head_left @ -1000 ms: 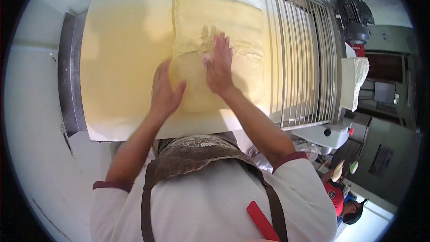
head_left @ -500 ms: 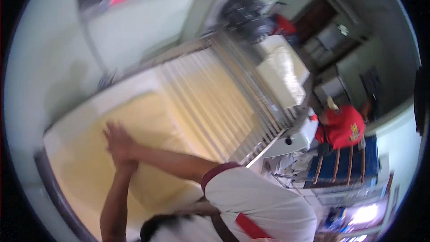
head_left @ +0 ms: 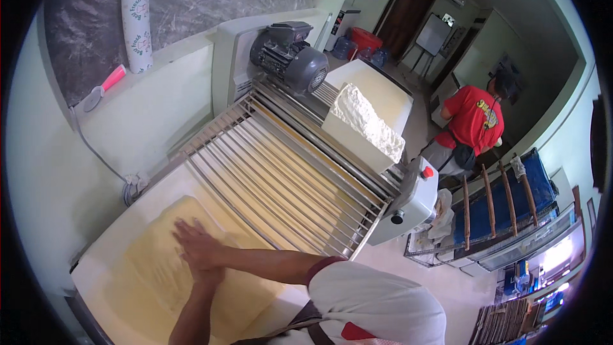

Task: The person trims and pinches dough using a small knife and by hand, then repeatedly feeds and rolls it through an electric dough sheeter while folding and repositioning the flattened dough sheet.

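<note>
A pale yellow dough sheet (head_left: 143, 275) lies on the white belt of a dough sheeter (head_left: 96, 262) at the lower left. My right hand (head_left: 191, 237) rests flat on the dough with its fingers spread, the forearm reaching in from the right. Just behind it, my left hand (head_left: 207, 273) also lies on the dough, coming up from the lower edge and touching the right hand. Neither hand holds anything. The dough's far end runs under the metal guard grille (head_left: 281, 179).
The sheeter's grey motor (head_left: 287, 61) stands at the back, with a white tray of flour (head_left: 364, 124) to its right. A person in a red shirt (head_left: 472, 121) works at the far right by a rack with blue trays (head_left: 504, 201). A printed roll (head_left: 137, 19) and a pink-handled tool (head_left: 105, 86) sit on the ledge.
The view has swung from straight down on the dough toward the right and up, so the machine and room show. Both hands stay flat on the dough, now close together.
</note>
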Action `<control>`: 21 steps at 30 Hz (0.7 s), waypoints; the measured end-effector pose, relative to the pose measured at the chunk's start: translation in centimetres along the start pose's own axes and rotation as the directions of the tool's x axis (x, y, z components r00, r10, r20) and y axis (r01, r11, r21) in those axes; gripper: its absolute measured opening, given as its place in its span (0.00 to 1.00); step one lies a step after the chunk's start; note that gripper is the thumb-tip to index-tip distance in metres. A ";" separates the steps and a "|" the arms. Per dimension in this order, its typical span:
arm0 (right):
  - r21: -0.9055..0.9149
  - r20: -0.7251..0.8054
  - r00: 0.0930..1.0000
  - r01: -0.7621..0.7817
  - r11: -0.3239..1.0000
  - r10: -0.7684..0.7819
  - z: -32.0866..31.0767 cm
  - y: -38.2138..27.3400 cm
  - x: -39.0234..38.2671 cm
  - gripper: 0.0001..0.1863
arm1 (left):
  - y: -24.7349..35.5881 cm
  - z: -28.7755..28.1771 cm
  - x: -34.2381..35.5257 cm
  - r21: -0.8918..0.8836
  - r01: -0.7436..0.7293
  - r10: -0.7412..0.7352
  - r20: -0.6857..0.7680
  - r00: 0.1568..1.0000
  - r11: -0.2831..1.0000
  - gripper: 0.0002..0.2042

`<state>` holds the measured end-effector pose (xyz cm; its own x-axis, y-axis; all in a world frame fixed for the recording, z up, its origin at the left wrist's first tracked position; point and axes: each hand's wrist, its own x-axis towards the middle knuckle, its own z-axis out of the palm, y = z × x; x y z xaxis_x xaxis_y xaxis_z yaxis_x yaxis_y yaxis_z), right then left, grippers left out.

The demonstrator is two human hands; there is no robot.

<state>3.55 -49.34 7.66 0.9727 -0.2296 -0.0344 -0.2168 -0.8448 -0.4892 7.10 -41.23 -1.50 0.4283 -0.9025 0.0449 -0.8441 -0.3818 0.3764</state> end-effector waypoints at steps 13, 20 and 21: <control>0.029 -0.091 0.992 -0.084 0.996 0.086 -3.7 6.4 -2.3 0.36 | 8.5 -2.2 3.9 0.188 -0.084 0.070 0.080 0.994 0.979 0.33; 0.120 -0.077 0.997 -0.004 0.993 0.013 0.2 5.6 -4.6 0.36 | 8.9 -2.0 -0.6 0.049 -0.038 0.037 0.015 0.999 0.998 0.32; 0.115 -0.072 0.997 0.002 0.993 0.006 0.5 4.9 -6.2 0.36 | 9.8 -1.3 -1.8 0.104 0.018 -0.001 -0.165 0.986 0.994 0.31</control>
<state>-3.53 -51.80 5.03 0.9628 -0.2691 0.0259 -0.2034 -0.7843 -0.5861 -1.55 -43.08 3.28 0.4760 -0.8572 0.1965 -0.8653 -0.4167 0.2786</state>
